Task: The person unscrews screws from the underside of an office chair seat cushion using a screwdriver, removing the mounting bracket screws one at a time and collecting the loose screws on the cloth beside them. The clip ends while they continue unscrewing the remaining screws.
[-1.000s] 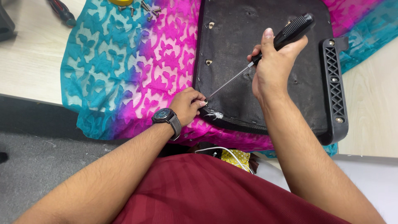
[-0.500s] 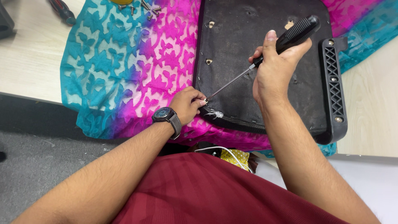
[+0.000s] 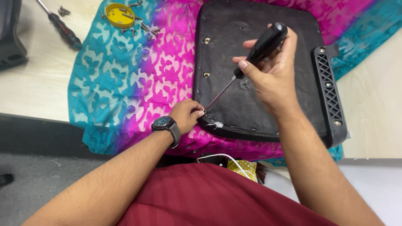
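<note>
A black padded seat panel (image 3: 255, 46) lies upside down on a pink and teal patterned cloth (image 3: 125, 83). My right hand (image 3: 272, 75) grips the black handle of a screwdriver (image 3: 261, 46), and its thin shaft slants down to the panel's near left edge. My left hand (image 3: 186, 115), with a dark watch on the wrist, pinches at the screwdriver's tip by that edge. A small white tuft (image 3: 215, 124) sticks out of the panel's rim just right of the tip. A black plastic ribbed bracket (image 3: 331, 96) runs along the panel's right side.
A yellow round lid (image 3: 119, 14) and several loose screws lie on the cloth at the top left. A second screwdriver (image 3: 63, 29) rests on the light wooden table (image 3: 25, 88). A dark object (image 3: 10, 37) stands at the far left edge. A white cable (image 3: 226, 159) hangs below the table's front.
The view has shifted so the panel sits further right and lower. My right hand has tilted the screwdriver handle slightly; my left hand now pinches right at the tip on the panel's edge.
</note>
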